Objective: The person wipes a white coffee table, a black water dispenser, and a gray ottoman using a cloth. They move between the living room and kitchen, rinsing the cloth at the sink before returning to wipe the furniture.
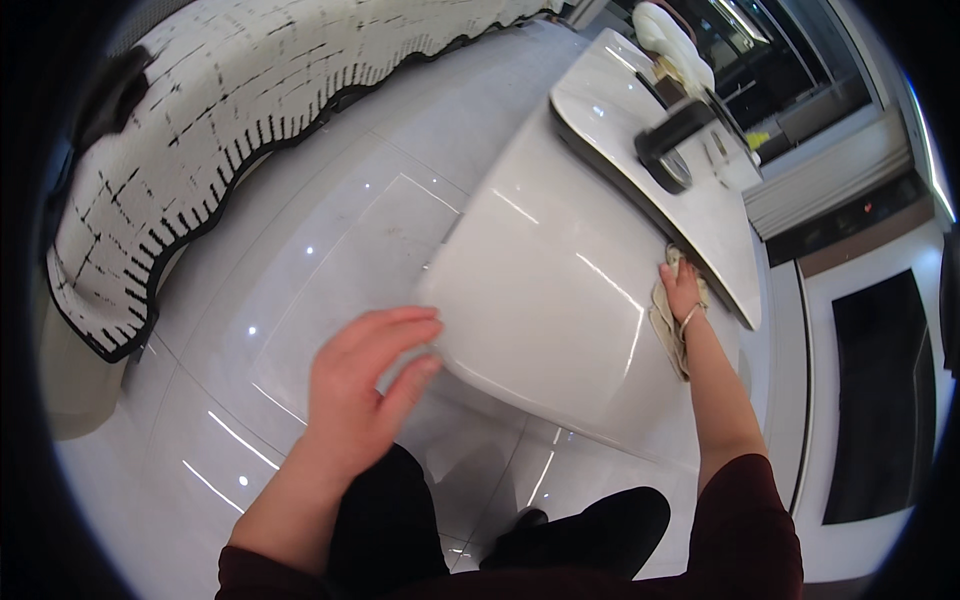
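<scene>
A beige cloth (pixel 662 325) lies bunched on the low glossy white tabletop (pixel 540 300), against the dark edge of its raised section. My right hand (pixel 682 288) presses down on this cloth, its fingers reaching toward that edge, with part of the fabric hidden beneath the palm. My left hand (pixel 372 385) holds nothing. Its thumb and fingers are apart, the fingertips at or very close to the rounded near-left corner of the tabletop; whether they touch it I cannot tell.
On the raised white section (pixel 610 110) stands a black cylindrical object (pixel 675 140). Farther back is a white bulky item (pixel 670 40). A sofa with a fringed white cover (pixel 200 130) runs along the left, over glossy floor tiles (pixel 330 230). A black screen-like panel (pixel 880 390) is at right.
</scene>
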Tool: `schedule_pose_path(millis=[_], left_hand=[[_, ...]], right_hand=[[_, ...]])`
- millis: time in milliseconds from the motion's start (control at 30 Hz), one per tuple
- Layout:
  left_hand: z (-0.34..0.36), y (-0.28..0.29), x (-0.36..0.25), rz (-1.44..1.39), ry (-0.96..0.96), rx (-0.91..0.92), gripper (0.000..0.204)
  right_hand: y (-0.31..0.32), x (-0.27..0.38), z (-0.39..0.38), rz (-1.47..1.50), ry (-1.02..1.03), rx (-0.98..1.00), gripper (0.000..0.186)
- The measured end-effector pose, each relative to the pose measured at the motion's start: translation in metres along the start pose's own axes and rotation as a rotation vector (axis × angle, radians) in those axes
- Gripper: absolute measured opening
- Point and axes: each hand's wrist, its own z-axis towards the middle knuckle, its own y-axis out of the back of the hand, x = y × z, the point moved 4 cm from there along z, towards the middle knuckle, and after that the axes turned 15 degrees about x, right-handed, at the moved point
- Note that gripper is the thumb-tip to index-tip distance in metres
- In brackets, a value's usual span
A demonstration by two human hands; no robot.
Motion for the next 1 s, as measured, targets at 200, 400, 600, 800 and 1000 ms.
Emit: schedule_pose_path(millis=[200,400,600,800,1000], left_hand=[[-0.008,0.026,0.018,-0.138,-0.072,0.017,0.025],[-0.009,0.049,0.053,-0.208,-0.035,-0.106,0.024],[-0.009,0.055,0.072,-0.237,0.001,-0.120,0.024],[-0.007,0.052,0.073,-0.266,0.019,-0.089,0.025],[-0.018,0.060,0.059,-0.289,0.085,-0.158,0.023]], right_hand=[[0.016,0.151,0.045,0.021,0.166,0.040,0.076],[0.015,0.247,0.052,0.082,0.470,0.062,0.070],[0.025,0.302,0.088,0.084,0.599,0.103,0.067],[0.018,0.296,0.120,0.074,0.526,0.067,0.064],[0.023,0.359,-0.005,-0.111,0.859,0.107,0.047]])
